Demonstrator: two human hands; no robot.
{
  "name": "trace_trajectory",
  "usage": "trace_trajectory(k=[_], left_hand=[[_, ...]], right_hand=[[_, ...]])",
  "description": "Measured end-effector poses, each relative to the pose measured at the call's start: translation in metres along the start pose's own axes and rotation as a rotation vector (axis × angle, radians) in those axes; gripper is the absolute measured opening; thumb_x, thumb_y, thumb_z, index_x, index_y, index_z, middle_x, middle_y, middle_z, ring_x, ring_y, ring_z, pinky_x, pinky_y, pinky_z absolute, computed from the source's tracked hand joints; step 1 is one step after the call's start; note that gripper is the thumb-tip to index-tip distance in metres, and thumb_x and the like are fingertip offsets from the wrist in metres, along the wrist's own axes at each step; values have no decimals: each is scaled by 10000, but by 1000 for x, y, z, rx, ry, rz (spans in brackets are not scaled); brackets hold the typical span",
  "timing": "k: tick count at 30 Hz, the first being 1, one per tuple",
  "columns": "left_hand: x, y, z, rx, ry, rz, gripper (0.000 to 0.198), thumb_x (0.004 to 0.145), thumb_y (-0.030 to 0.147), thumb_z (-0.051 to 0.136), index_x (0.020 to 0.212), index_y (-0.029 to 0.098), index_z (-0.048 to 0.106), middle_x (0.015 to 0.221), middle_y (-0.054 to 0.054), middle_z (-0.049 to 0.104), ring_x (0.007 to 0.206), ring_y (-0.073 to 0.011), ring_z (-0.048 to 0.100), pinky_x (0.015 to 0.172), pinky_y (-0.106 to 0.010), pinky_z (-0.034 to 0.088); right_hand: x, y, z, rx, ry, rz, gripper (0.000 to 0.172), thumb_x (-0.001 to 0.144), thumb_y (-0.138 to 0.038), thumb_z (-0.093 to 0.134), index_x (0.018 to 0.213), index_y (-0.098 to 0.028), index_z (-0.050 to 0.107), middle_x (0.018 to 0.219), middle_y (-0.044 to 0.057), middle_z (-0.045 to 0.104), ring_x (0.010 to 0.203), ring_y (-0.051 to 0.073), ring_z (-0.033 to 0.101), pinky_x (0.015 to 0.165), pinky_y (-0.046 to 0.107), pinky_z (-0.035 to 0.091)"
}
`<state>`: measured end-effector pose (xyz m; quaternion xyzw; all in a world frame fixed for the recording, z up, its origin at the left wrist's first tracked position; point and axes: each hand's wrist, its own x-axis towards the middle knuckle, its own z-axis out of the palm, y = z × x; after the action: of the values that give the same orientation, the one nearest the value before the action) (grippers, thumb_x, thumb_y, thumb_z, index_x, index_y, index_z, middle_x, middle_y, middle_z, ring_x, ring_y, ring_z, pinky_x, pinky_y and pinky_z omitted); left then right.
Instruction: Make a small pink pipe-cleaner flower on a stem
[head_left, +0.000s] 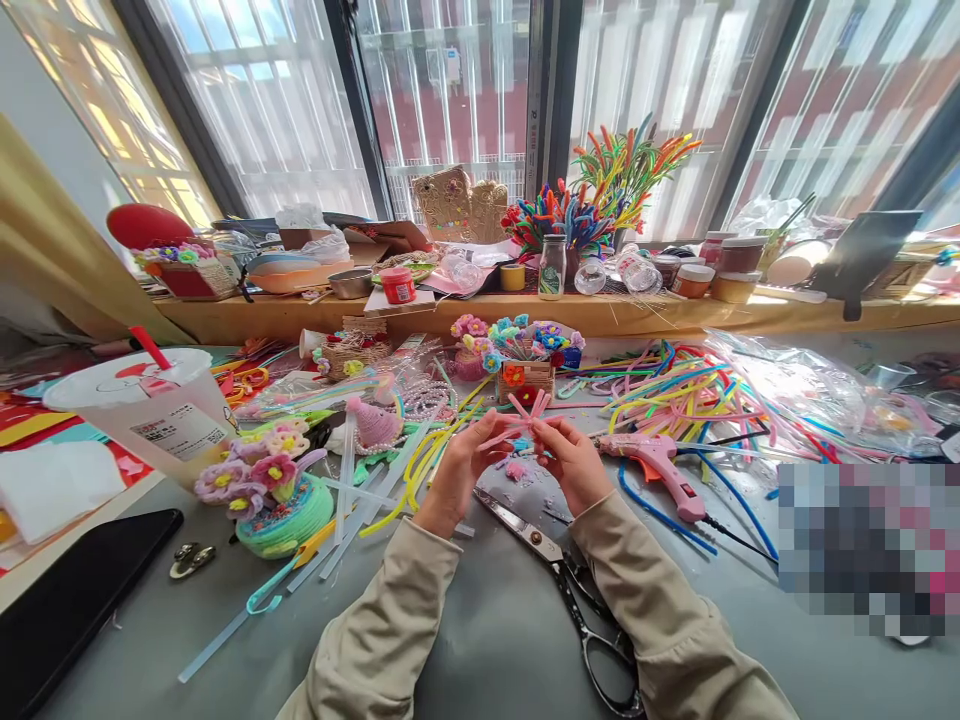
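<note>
My left hand (461,470) and my right hand (571,462) meet above the grey table (480,640), both pinched on a small pink pipe-cleaner piece (523,418) whose ends stick up between the fingertips. Both wrists wear beige sleeves. Black-handled scissors (577,590) lie just below my right forearm. A pink hot glue gun (660,468) rests to the right of my right hand. Yellow pipe cleaners (420,460) lie left of my left hand.
A plastic cup with a red straw (161,405) stands at left, by a green yarn base with pink flowers (274,495). A small flower basket (525,365), loose coloured pipe cleaners (675,390) and plastic bags (810,390) lie behind. A black tablet (75,590) is lower left.
</note>
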<state>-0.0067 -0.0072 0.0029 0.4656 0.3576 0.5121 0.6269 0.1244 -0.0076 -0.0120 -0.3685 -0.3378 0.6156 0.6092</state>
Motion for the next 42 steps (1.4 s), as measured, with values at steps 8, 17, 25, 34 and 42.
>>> trace_trajectory(k=[8,17,25,34,42], left_hand=[[-1,-7,11,207,-22,56,256,621,289,593,859,200,630,954,-54,608,823,-156,535,665,-238,405],[2,-9,9,69,114,131,161,615,283,596,706,159,644,729,-17,622,717,-121,539,703,-242,401],[1,-5,4,14,113,-6,159,573,281,634,646,140,645,623,-5,606,625,-96,536,676,-240,418],[2,-5,3,136,-4,-51,207,583,291,629,719,137,653,690,-29,610,652,-110,537,644,-230,424],[3,-5,4,180,32,-93,212,570,300,637,692,127,646,635,-31,613,613,-113,540,626,-240,430]], right_hand=[[-1,1,2,41,27,55,197,515,-312,670,635,-189,574,599,-53,536,495,47,417,453,188,308],[-5,0,5,-179,-53,73,200,547,-346,641,668,-186,626,651,-22,550,563,66,440,498,192,324],[2,1,-3,-167,40,-21,250,536,-375,646,709,-195,627,608,-34,532,519,58,403,486,198,305],[2,-1,-5,-149,-5,-87,183,537,-328,662,628,-178,611,589,-33,528,487,45,358,451,193,255],[2,-1,-6,-164,24,-75,195,532,-330,661,646,-177,620,632,-24,559,532,63,411,483,198,294]])
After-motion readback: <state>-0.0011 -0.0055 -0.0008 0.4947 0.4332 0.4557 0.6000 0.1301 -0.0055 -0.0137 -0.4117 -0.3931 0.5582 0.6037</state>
